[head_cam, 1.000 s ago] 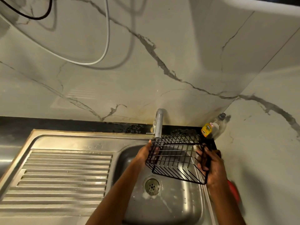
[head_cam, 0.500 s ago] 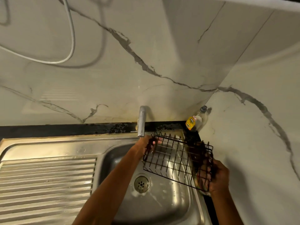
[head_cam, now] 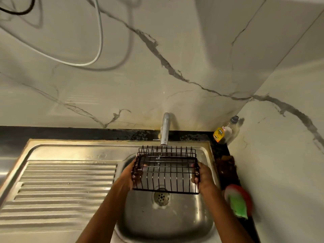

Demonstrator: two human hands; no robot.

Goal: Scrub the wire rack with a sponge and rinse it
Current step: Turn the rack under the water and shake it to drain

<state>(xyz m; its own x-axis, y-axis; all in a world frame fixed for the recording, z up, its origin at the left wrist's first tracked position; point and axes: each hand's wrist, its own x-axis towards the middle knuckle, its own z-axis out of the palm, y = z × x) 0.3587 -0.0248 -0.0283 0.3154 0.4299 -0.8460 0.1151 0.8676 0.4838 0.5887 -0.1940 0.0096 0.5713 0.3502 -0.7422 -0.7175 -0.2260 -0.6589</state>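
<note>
Levelled—black wire rack [head_cam: 165, 172] (wet); dripping

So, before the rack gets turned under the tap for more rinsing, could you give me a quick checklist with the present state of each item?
1. Left hand grips the left end of the wire rack: ok.
2. Right hand grips the right end: ok.
3. Rack sits under the tap, over the sink basin: ok.
4. Water running: ok, a thin stream hits the rack.
5. Sponge out of the way, beside the sink on the right: ok.
6. Soap or dirt left on the wires: cannot tell.
</note>
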